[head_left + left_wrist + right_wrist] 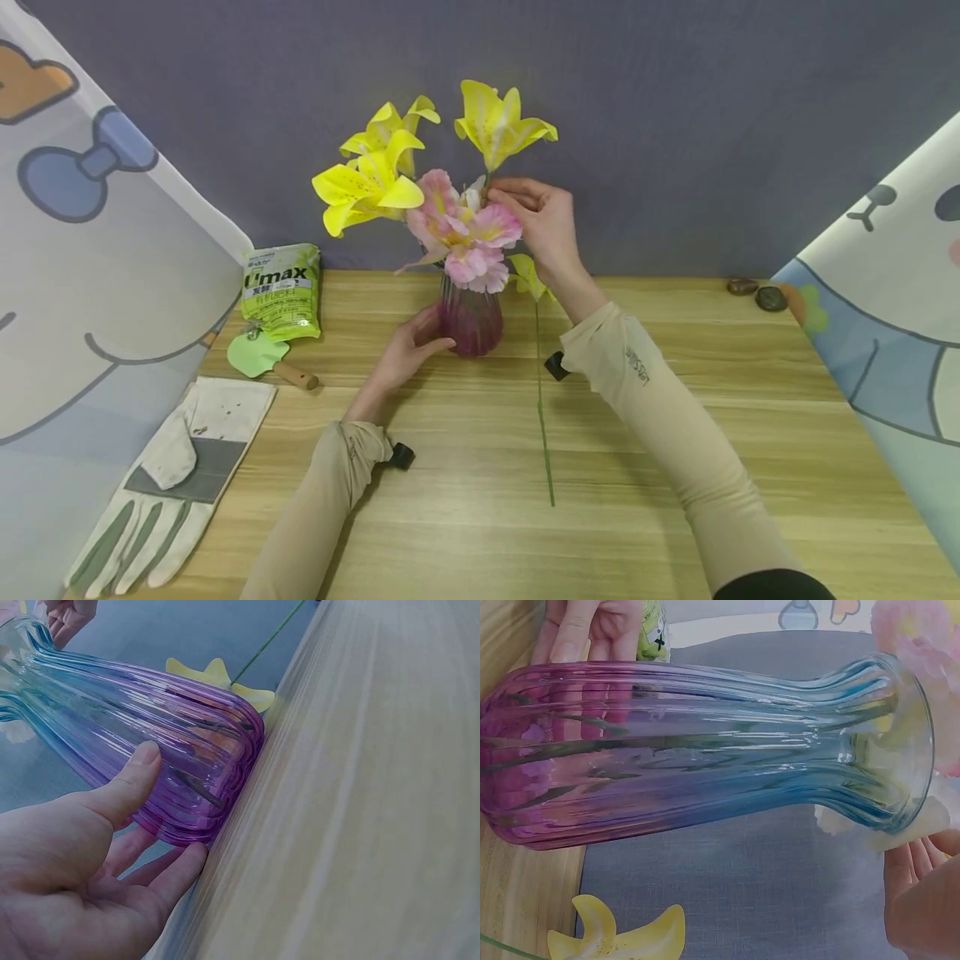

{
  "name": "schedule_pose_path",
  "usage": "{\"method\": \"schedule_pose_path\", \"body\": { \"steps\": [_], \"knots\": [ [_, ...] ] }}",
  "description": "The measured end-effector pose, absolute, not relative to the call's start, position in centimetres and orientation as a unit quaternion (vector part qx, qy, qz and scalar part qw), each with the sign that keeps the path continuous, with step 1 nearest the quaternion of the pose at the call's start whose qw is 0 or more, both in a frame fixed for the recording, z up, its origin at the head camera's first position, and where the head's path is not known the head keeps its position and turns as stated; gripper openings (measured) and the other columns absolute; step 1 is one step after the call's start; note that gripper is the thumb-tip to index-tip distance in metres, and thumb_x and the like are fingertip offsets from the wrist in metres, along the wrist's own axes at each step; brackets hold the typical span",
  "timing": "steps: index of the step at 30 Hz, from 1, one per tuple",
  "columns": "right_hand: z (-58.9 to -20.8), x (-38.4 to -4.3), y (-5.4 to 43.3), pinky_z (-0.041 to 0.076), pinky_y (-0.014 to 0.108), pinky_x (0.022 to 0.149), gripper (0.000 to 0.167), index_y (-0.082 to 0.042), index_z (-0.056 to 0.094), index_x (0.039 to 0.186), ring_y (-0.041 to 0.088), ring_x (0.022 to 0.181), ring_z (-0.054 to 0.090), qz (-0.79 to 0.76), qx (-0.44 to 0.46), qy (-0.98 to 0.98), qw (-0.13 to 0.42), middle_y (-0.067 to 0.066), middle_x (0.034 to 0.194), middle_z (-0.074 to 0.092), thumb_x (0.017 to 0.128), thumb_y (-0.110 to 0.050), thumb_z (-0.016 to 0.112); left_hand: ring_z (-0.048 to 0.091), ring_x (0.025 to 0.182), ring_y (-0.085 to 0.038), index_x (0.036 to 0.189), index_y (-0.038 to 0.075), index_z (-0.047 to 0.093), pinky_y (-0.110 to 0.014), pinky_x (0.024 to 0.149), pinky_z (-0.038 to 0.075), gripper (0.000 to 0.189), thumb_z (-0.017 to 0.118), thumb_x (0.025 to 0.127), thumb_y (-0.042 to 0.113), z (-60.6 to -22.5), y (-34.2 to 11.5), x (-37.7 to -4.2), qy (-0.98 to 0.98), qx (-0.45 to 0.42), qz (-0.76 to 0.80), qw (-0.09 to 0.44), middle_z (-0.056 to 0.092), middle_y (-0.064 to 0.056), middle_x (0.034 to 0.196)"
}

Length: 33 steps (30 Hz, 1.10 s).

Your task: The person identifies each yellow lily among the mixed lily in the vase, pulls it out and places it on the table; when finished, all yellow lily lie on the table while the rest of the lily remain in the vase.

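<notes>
A ribbed glass vase [727, 750], purple at the base and blue toward its neck, stands upright on the table. My left hand [415, 343] holds it low down, with the thumb [139, 776] on the near side and the fingers around the back. Above the rim, my right hand [543, 221] pinches the stem of a yellow lily [498, 125] just under the bloom. Pink flowers [461, 237] crowd the vase mouth, and two more yellow lilies [367, 187] lean out on the left. Another yellow lily [530, 277] lies right of the vase, its long green stem pointing toward me.
On the left are a green fertilizer bag [281, 292], a small green trowel [258, 354] with a wooden handle, and white and grey gloves [180, 467]. Two dark stones [770, 298] sit at the back right. A grey cloth backdrop [675, 150] rises behind the table [450, 517].
</notes>
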State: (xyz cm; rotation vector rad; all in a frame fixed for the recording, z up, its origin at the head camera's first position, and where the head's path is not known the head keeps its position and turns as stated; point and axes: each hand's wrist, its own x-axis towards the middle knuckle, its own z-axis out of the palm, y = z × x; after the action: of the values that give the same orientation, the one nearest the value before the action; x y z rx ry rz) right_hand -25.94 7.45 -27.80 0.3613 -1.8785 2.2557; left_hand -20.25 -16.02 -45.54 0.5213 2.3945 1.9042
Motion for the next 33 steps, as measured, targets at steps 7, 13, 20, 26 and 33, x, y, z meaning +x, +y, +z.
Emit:
{"method": "schedule_pose_path", "body": {
  "steps": [7,13,20,26,33],
  "knots": [
    [-28.0,-26.0,6.8,0.064,0.024,0.076,0.019,0.01,0.078,0.111,0.016,0.088,0.078,0.759,0.122,-0.63,0.114,0.015,0.101,0.081,0.097,-0.003,0.08,0.044,0.15,-0.038,0.159,-0.003,0.045,-0.046,0.125,0.037,0.067,0.075,0.099,-0.003,-45.5,-16.0,-20.1,0.775,0.171,0.609,0.016,0.046,-0.02,0.163],
    [-28.3,-25.9,6.6,0.063,0.024,0.074,0.018,0.009,0.08,0.108,0.017,0.083,0.077,0.76,0.115,-0.622,0.15,0.01,0.096,0.081,0.096,-0.004,0.081,0.043,0.15,-0.036,0.16,-0.002,0.044,-0.045,0.124,0.038,0.068,0.074,0.099,-0.003,-45.5,-16.1,-20.1,0.772,0.171,0.611,0.021,0.046,-0.02,0.163],
    [-28.4,-25.8,6.9,0.064,0.027,0.078,0.007,0.008,0.08,0.101,0.018,0.082,0.077,0.796,0.127,-0.565,0.175,0.009,0.093,0.081,0.096,0.003,0.079,0.043,0.15,-0.037,0.159,-0.004,0.045,-0.046,0.125,0.037,0.068,0.075,0.098,-0.003,-45.5,-15.9,-20.3,0.773,0.172,0.61,0.017,0.047,-0.021,0.162],
    [-28.3,-25.6,7.1,0.065,0.027,0.077,0.009,-0.001,0.08,0.092,0.019,0.082,0.077,0.812,0.128,-0.541,0.176,0.012,0.089,0.08,0.097,0.005,0.076,0.043,0.151,-0.038,0.158,-0.006,0.045,-0.048,0.125,0.037,0.068,0.075,0.098,-0.004,-45.4,-15.7,-20.2,0.772,0.165,0.613,0.018,0.046,-0.023,0.162],
    [-28.4,-25.6,7.9,0.066,0.027,0.07,0.006,0.002,0.078,0.09,0.02,0.077,0.077,0.821,0.109,-0.527,0.191,0.014,0.087,0.079,0.096,0.003,0.078,0.041,0.151,-0.038,0.159,-0.006,0.044,-0.049,0.126,0.035,0.068,0.075,0.098,-0.004,-45.2,-15.7,-20.0,0.769,0.165,0.617,0.019,0.046,-0.023,0.162]
  ]
}}
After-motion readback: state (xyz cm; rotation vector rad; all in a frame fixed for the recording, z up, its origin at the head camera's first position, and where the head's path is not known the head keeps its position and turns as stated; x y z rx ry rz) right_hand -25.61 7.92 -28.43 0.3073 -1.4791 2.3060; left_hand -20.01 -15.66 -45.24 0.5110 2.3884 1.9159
